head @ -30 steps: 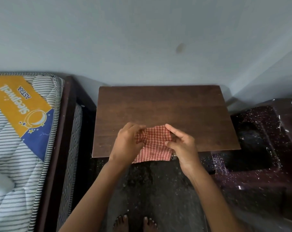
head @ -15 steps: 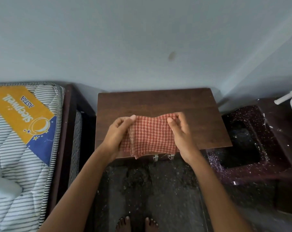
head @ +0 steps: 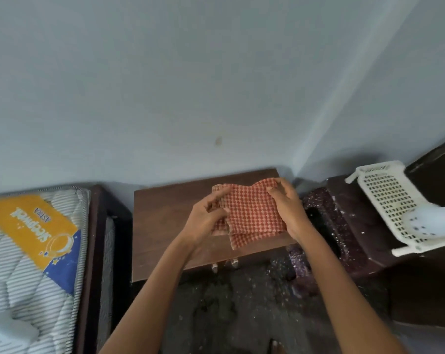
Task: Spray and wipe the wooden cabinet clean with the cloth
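A red-and-white checked cloth (head: 252, 213) is held up in the air above the dark wooden cabinet top (head: 162, 221). My left hand (head: 206, 221) pinches the cloth's folded left edge. Along the right edge, my right hand (head: 286, 208) grips the cloth with fingers curled over its top corner. The cloth hangs folded, with a lower flap drooping toward the cabinet's front edge. No spray bottle is in view.
A striped mattress (head: 24, 251) with a yellow and blue label lies left of the cabinet on a dark bed frame (head: 91, 264). To the right stands a dark speckled stool (head: 344, 226) carrying a white perforated basket (head: 392, 200). Pale walls meet in a corner behind.
Both hands have lifted the cloth off the cabinet's front edge and carried it up and to the right. My view has tilted up, bringing the white basket into sight.
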`<act>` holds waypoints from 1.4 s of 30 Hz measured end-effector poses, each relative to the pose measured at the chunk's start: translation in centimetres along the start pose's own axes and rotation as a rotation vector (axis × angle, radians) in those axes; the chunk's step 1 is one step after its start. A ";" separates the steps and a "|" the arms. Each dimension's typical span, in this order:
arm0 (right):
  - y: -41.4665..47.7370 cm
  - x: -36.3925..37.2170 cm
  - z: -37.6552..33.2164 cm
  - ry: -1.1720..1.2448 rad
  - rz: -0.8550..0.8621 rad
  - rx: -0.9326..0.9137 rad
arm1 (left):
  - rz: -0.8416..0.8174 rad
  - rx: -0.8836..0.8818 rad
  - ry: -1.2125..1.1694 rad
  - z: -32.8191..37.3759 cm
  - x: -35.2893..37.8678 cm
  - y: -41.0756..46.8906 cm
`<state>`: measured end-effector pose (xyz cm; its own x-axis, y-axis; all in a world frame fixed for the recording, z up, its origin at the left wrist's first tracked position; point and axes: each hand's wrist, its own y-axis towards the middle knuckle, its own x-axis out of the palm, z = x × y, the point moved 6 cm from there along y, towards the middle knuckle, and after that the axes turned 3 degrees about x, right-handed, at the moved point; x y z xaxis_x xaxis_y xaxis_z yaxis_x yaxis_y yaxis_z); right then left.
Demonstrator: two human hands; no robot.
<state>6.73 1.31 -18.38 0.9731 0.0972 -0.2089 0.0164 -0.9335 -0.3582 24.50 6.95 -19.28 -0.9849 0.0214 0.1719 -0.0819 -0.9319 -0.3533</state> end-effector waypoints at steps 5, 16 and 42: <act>3.4 -12.5 -1.8 -0.089 0.051 0.039 | -0.033 0.060 0.174 2.2 11.9 4.6; 13.3 -35.9 3.9 -0.386 0.345 0.093 | -0.037 0.062 0.107 -3.1 37.6 17.0; 21.0 -35.8 17.3 -1.100 0.316 -0.034 | -0.114 0.319 1.742 -10.3 44.5 26.7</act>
<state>-31.74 -15.85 -34.16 0.2068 0.0900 -0.9742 -0.1712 -0.9771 -0.1266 -23.10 -13.23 -30.51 0.0001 0.2107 -0.9776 -0.3336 -0.9215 -0.1986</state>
